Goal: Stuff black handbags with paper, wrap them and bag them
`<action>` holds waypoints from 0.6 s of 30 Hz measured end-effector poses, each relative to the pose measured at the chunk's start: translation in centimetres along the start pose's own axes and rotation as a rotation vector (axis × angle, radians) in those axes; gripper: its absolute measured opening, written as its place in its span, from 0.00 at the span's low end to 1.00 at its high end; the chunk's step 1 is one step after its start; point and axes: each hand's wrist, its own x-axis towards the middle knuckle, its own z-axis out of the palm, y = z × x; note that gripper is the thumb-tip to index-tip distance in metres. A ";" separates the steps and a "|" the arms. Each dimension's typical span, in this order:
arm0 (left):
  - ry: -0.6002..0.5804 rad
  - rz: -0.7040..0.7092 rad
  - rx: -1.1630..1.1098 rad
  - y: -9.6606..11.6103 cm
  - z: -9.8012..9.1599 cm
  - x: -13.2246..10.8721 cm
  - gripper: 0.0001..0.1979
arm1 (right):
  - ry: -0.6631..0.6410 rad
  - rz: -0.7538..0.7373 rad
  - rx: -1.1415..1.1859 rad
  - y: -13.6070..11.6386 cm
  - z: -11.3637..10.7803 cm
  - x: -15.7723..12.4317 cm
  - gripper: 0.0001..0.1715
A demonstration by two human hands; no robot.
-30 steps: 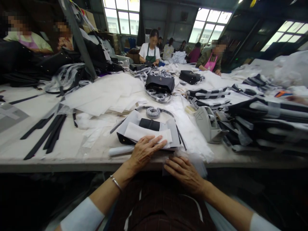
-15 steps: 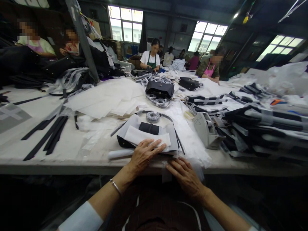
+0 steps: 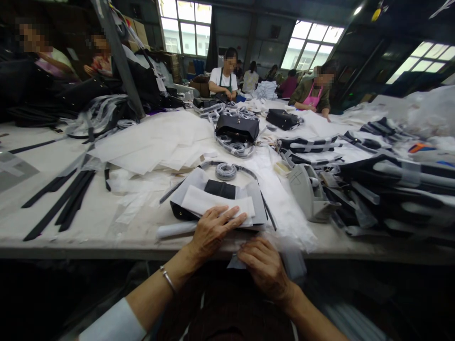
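White padding [image 3: 199, 201] lies under the left hand [image 3: 212, 231], fingers slightly parted; the right hand [image 3: 266, 266], fingers curled, pinches translucent film [image 3: 236, 262].

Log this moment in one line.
Left hand: flat on white sheet over black bag | Right hand: curled at clear film, table edge | Beyond bag: coil

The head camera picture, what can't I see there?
Head view: part of the white strip, hidden under the left hand.
Head view: whether the right hand grips the clear plastic, hidden by the hand itself.
Head view: the rest of the grey sheet, cut off by the left edge.
Head view: what the green-aproned worker handles, too small to tell.
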 end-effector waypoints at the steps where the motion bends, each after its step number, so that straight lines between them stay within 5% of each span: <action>1: 0.005 -0.005 0.001 0.0 0.1 0.0 0.26 | 0.009 0.036 0.025 -0.4 0.1 0.1 0.15; 8: 0.054 0.012 0.032 0.1 0.7 0.0 0.22 | -0.007 0.107 0.042 -2.1 -1.6 3.0 0.17; 13: 0.081 0.020 0.069 0.2 1.1 -0.1 0.19 | -0.051 0.026 -0.087 -0.6 -3.3 7.1 0.14; 18: 0.030 -0.002 -0.029 0.3 0.0 0.1 0.22 | -0.115 0.034 -0.202 0.9 -3.4 8.2 0.15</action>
